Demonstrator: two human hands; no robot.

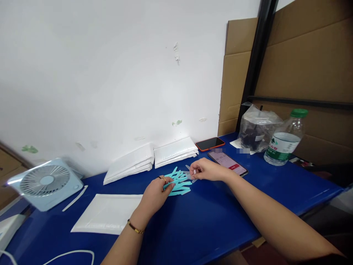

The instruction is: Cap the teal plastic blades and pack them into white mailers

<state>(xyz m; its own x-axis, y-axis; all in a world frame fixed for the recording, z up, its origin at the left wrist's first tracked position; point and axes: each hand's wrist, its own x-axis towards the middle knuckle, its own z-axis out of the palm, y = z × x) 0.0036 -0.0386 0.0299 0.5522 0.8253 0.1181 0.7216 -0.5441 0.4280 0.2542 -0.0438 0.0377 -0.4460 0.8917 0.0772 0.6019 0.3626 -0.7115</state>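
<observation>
On the blue table lies a loose fan of slim turquoise plastic sticks (179, 184), shaped like eyebrow razors. My left hand (156, 195) rests at the left end of the fan, thumb and fingers closed on some of the sticks. Their held ends are hidden under the fingers. Just to the right, pale translucent plastic pieces (188, 175) lie against the turquoise ones. Over these, my right hand (205, 170) is closed in a pinch, fingertips together on what seems to be one translucent piece. Most of that piece is covered by the fingers.
Two stacks of white padded envelopes (129, 163) lean near the wall, and a single envelope (107, 213) lies in front. Two phones (227, 162), a bagged drink cup (256, 129) and a water bottle (284, 141) stand at right. A light-blue fan (46, 182) is at left.
</observation>
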